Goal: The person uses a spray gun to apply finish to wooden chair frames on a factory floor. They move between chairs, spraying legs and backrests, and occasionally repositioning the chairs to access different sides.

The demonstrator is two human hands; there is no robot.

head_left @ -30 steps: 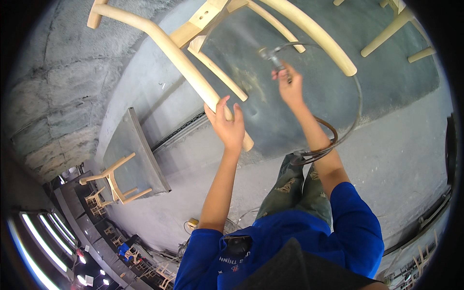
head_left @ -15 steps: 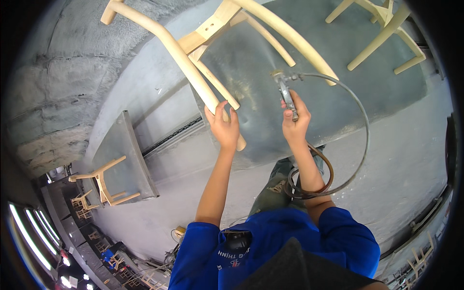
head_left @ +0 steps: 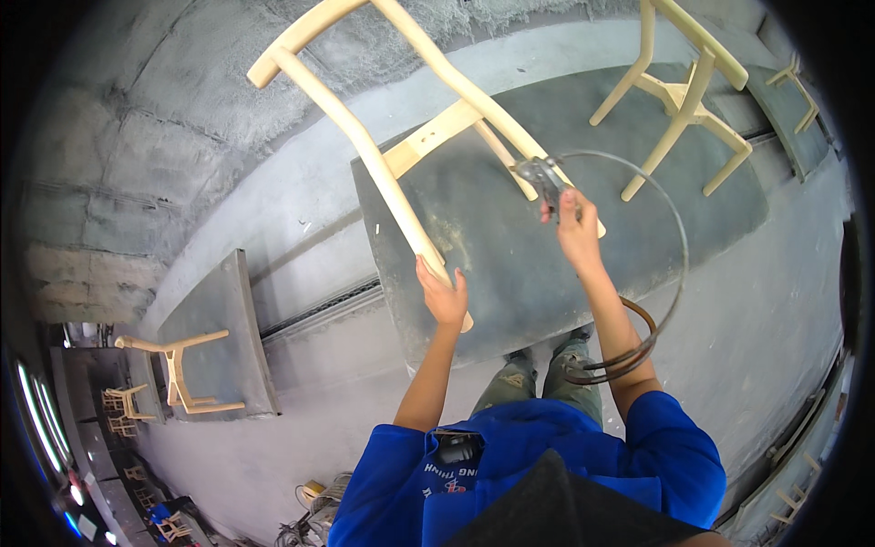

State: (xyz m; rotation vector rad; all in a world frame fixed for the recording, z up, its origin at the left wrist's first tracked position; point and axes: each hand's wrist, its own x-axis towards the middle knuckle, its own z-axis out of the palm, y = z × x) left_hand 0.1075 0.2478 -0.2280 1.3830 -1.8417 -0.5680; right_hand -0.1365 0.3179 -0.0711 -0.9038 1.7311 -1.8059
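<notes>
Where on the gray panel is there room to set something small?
Two bare patches of gray panel: one between the left hand and right hand, another between the held chair frame and the second chair frame. Crowded: around the spray gun, its hose and the chair leg behind.

Rough grey wall point(head_left: 118, 173) with block-like seams at 10 o'clock. Dusty grey floor point(head_left: 729, 337), 3 through 8. Wide dark-grey flat-topped table point(head_left: 510, 264) around centre, toward 1; pale wooden chair frame point(head_left: 679, 96) stands on it at 2. Dark-grey straight-edged table point(head_left: 217, 301) near 9, carrying another pale wooden frame point(head_left: 175, 369). Long white strip lights point(head_left: 38, 415) at 8, surroundings dark.
</notes>
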